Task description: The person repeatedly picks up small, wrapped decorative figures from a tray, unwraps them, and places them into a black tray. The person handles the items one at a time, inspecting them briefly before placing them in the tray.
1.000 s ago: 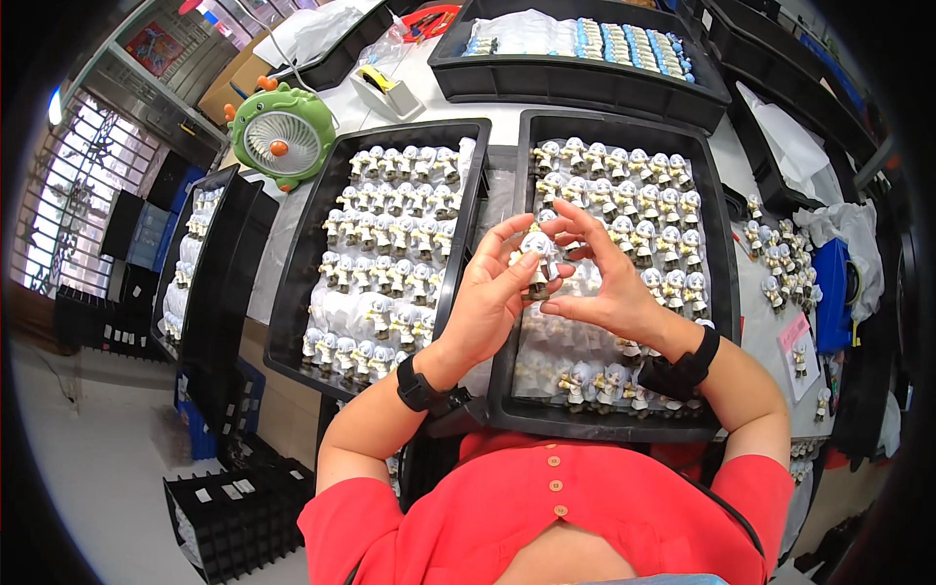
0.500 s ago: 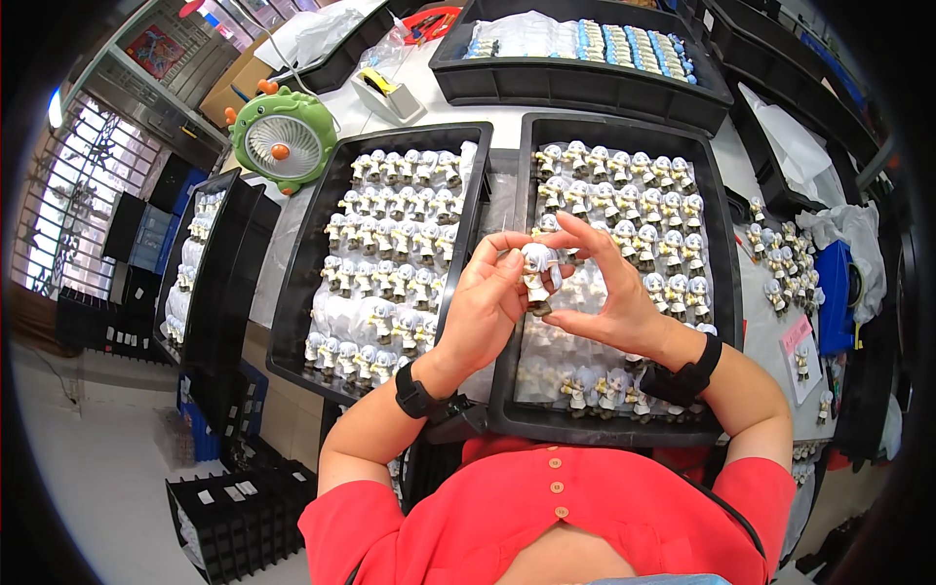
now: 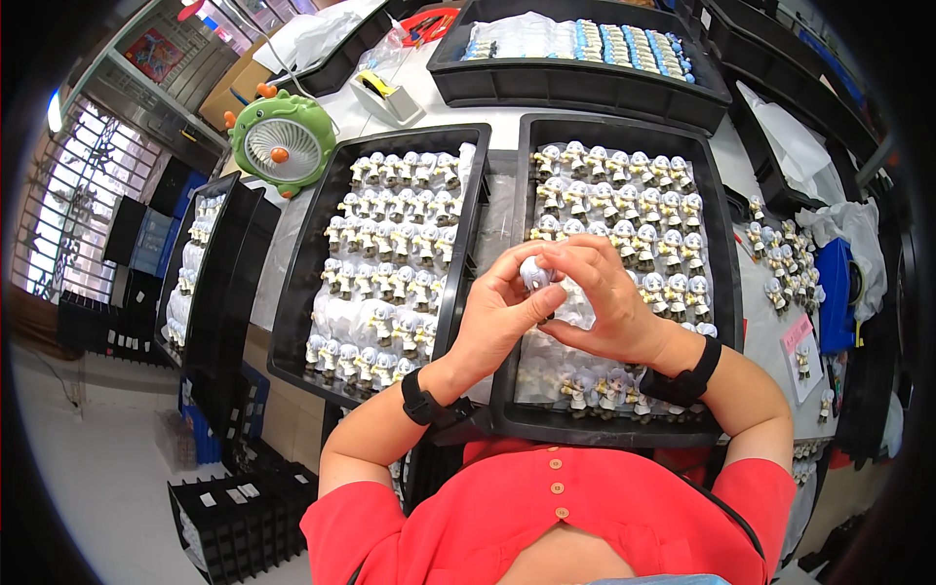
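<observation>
While both hands meet above the near half of the right black tray (image 3: 726, 292), the left hand (image 3: 497, 317) and right hand (image 3: 600, 302) together pinch a small white figurine (image 3: 535, 274) between their fingertips. Rows of like figurines (image 3: 634, 219) fill that tray's far end, and a second tray (image 3: 302, 292) lies just left.

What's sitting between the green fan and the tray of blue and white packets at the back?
In the head view, a tape dispenser stands on the white table between the green fan and the back tray.
</observation>
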Demonstrator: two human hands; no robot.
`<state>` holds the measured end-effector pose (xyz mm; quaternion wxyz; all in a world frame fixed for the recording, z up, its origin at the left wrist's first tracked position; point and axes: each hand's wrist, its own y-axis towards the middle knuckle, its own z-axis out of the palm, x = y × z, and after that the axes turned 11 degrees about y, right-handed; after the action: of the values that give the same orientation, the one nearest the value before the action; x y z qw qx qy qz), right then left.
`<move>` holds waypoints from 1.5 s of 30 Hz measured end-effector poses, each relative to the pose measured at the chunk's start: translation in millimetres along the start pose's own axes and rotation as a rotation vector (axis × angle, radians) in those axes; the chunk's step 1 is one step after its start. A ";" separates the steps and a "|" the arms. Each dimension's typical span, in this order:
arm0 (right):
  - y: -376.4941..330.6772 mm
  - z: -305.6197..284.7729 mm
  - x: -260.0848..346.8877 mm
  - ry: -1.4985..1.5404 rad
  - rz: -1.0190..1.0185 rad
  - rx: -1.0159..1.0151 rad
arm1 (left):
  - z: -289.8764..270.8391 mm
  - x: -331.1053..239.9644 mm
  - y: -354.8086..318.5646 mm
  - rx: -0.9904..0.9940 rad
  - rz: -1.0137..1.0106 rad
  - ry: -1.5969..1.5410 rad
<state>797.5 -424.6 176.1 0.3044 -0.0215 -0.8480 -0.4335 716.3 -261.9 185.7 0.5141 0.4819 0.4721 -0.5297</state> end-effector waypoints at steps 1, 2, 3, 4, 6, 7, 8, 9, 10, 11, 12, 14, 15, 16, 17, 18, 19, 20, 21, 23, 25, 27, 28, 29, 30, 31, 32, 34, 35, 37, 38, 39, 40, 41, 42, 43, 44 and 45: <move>-3.2 2.6 -1.6 0.025 0.030 -0.005 | 3.1 -0.1 1.0 0.046 0.007 -0.052; -3.5 2.5 -1.4 0.033 0.046 -0.003 | 5.4 -0.7 1.8 0.057 -0.002 -0.093; -3.7 2.4 -1.2 0.041 0.061 -0.002 | 7.4 -1.5 3.0 0.068 -0.012 -0.134; -4.0 2.3 -1.0 0.049 0.077 -0.001 | 8.2 -2.1 4.0 0.079 -0.021 -0.176; 0.3 -1.5 4.7 0.095 0.132 -0.005 | 3.5 -1.3 5.4 0.120 -0.050 -0.258; 2.2 -3.2 7.1 0.117 0.160 -0.007 | 1.8 -1.0 5.8 0.141 -0.064 -0.300; 2.5 -3.6 7.4 0.117 0.158 -0.015 | 2.0 -1.4 6.0 0.144 -0.064 -0.309; 2.8 -4.0 7.5 0.117 0.156 -0.024 | 2.2 -2.0 6.1 0.147 -0.065 -0.319; 3.0 -4.1 7.3 0.117 0.154 -0.032 | 2.3 -2.3 6.2 0.150 -0.065 -0.328; 3.3 -4.5 7.2 0.128 0.160 -0.029 | 1.8 -1.5 6.6 0.160 -0.061 -0.331; 3.6 -4.8 7.1 0.139 0.166 -0.026 | 1.0 0.2 7.0 0.171 -0.057 -0.335; 3.8 -5.5 7.2 0.157 0.177 -0.027 | 0.5 0.5 7.9 0.195 -0.054 -0.352; 3.5 -6.3 7.4 0.163 0.181 -0.031 | 0.5 -0.7 8.9 0.208 -0.055 -0.366; 3.1 -6.9 7.4 0.170 0.186 -0.034 | 0.5 -1.6 9.7 0.221 -0.056 -0.380; 2.6 -6.7 6.5 0.185 0.198 -0.033 | 0.5 -2.0 9.7 0.224 -0.056 -0.383; 2.1 -6.3 5.0 0.200 0.210 -0.032 | 0.5 -2.2 9.5 0.226 -0.056 -0.386; 1.7 -5.8 4.0 0.215 0.222 -0.030 | 0.2 -2.2 9.5 0.228 -0.055 -0.389; 1.4 -5.8 4.1 0.225 0.243 -0.036 | -0.1 -2.1 10.1 0.233 -0.054 -0.402; 1.2 -5.7 4.2 0.235 0.264 -0.041 | -0.6 -1.9 10.8 0.239 -0.052 -0.415; 0.8 -5.7 4.2 0.244 0.298 -0.042 | -1.1 -1.6 11.8 0.241 -0.051 -0.435; 0.4 -6.6 3.6 0.244 0.325 -0.033 | -1.2 -1.3 12.3 0.235 -0.055 -0.448; -1.7 -5.9 0.7 0.241 0.336 -0.029 | -1.7 -1.3 12.5 0.224 -0.050 -0.452; -2.8 -5.5 -0.5 0.239 0.341 -0.027 | -1.8 -1.2 12.6 0.219 -0.048 -0.453; -2.9 -5.3 -1.1 0.218 0.339 -0.027 | -2.4 -0.5 12.6 0.212 -0.043 -0.460; -2.9 -5.2 -1.5 0.196 0.337 -0.027 | -3.2 0.8 12.7 0.206 -0.038 -0.467; -2.7 -5.2 -1.6 0.174 0.335 -0.027 | -3.8 1.6 12.7 0.199 -0.033 -0.474; -2.4 -5.1 -1.6 0.172 0.334 -0.029 | -4.0 1.9 12.7 0.190 -0.035 -0.467; -1.6 -5.0 -1.4 0.168 0.333 -0.034 | -4.3 2.2 12.5 0.171 -0.038 -0.453; -1.4 -5.1 -1.3 0.165 0.331 -0.034 | -4.5 2.1 12.4 0.168 -0.045 -0.449; -1.2 -5.4 -1.2 0.159 0.326 -0.033 | -4.9 1.9 12.0 0.162 -0.058 -0.440; -1.4 -5.5 -1.3 0.158 0.325 -0.035 | -4.5 1.2 11.5 0.150 -0.062 -0.436; -1.6 -5.6 -1.6 0.158 0.324 -0.036 | -3.7 -0.1 10.6 0.138 -0.067 -0.432; -1.8 -5.5 -1.8 0.158 0.323 -0.038 | -3.3 -0.9 10.0 0.126 -0.072 -0.428; -2.0 -5.3 -1.9 0.164 0.325 -0.041 | -3.6 -0.7 9.9 0.124 -0.072 -0.426; -2.2 -5.0 -2.1 0.169 0.327 -0.045 | -4.0 -0.3 9.8 0.123 -0.072 -0.425; -2.2 -4.9 -2.1 0.174 0.329 -0.048 | -4.4 0.1 9.8 0.121 -0.072 -0.424; -1.9 -5.1 -2.0 0.157 0.323 -0.053 | -4.8 0.6 9.8 0.118 -0.069 -0.428; -1.4 -5.5 -1.7 0.140 0.318 -0.058 | -5.3 1.1 9.9 0.114 -0.066 -0.432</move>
<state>801.2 -429.2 176.7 0.4267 -0.1338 -0.7978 -0.4045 726.3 -256.9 184.1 0.5575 0.3697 0.3356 -0.6633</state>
